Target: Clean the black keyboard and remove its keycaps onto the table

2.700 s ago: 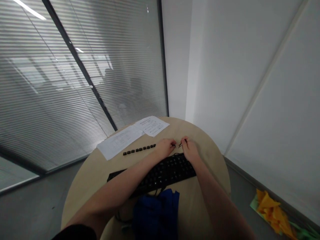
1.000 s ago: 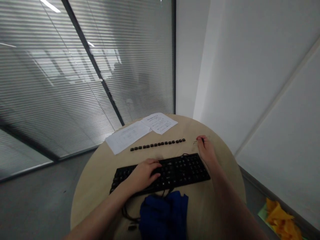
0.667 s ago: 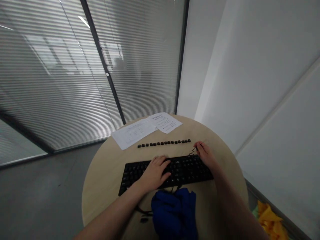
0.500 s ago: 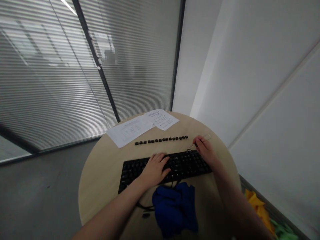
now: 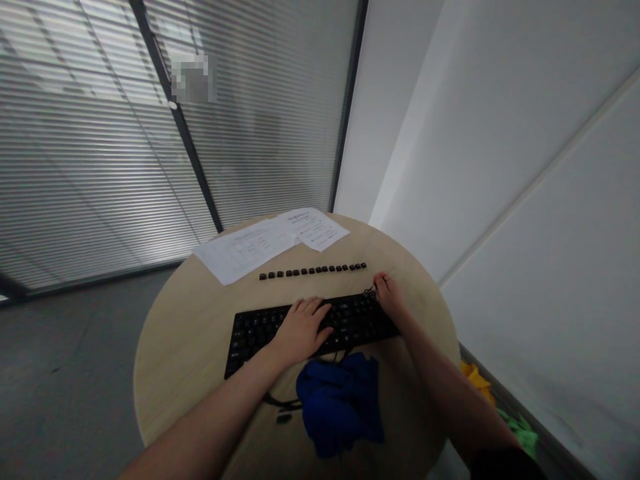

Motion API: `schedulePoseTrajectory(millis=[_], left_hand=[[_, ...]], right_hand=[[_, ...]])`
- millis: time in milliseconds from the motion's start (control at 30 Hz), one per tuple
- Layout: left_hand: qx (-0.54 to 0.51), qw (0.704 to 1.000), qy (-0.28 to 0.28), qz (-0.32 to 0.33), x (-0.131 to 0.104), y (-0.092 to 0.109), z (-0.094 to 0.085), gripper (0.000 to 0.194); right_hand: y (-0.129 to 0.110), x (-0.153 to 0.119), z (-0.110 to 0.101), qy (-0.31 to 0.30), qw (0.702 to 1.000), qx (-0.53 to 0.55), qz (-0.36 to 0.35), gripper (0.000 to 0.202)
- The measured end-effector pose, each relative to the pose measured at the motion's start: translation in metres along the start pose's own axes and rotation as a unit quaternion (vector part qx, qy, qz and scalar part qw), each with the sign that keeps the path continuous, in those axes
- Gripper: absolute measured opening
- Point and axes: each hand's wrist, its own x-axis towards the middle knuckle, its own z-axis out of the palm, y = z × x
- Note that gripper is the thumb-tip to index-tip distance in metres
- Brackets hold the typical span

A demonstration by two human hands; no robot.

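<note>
A black keyboard lies on the round wooden table. My left hand rests palm down on its middle, fingers spread. At the keyboard's upper right edge, my right hand is closed in a pinch on a thin wire tool, whose end meets the back row of keys; the rest of the tool is blurred. Behind the keyboard runs a row of several small black keycaps, side by side.
Printed papers lie at the table's far side. A blue cloth is bunched in front of the keyboard, beside a black cable with a plug. Yellow cloth and green cloth are low at the right.
My right hand has moved slightly down and left relative to the keyboard, bringing the wire tool to its back edge. The whole view has shifted a little. My left hand stays on the keyboard.
</note>
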Motion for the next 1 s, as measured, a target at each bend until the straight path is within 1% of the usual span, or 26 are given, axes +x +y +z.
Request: schedulePoseTrajectory(millis=[133, 267, 467, 667, 833, 1000], left_hand=[[-0.007, 1.000, 0.005, 0.004, 0.000, -0.001, 0.000, 0.052], [-0.010, 1.000, 0.014, 0.004, 0.000, -0.001, 0.002, 0.052], [0.000, 1.000, 0.011, 0.004, 0.000, -0.001, 0.003, 0.052], [-0.002, 1.000, 0.019, 0.002, 0.000, -0.001, 0.004, 0.051], [0.000, 1.000, 0.019, -0.002, -0.001, -0.001, 0.002, 0.050], [0.002, 1.000, 0.016, -0.003, 0.000, 0.000, 0.000, 0.051]], right_hand=[[0.004, 0.003, 0.002, -0.004, 1.000, -0.008, 0.001, 0.035], [0.006, 0.003, 0.002, -0.014, 0.999, -0.022, -0.020, 0.034], [0.008, -0.003, 0.003, -0.047, 0.996, -0.044, -0.058, 0.032], [0.005, -0.009, 0.007, -0.061, 0.994, -0.061, -0.064, 0.028], [0.002, -0.010, 0.004, -0.043, 0.997, -0.045, -0.048, 0.030], [0.007, -0.009, 0.003, -0.010, 1.000, -0.007, -0.022, 0.034]])
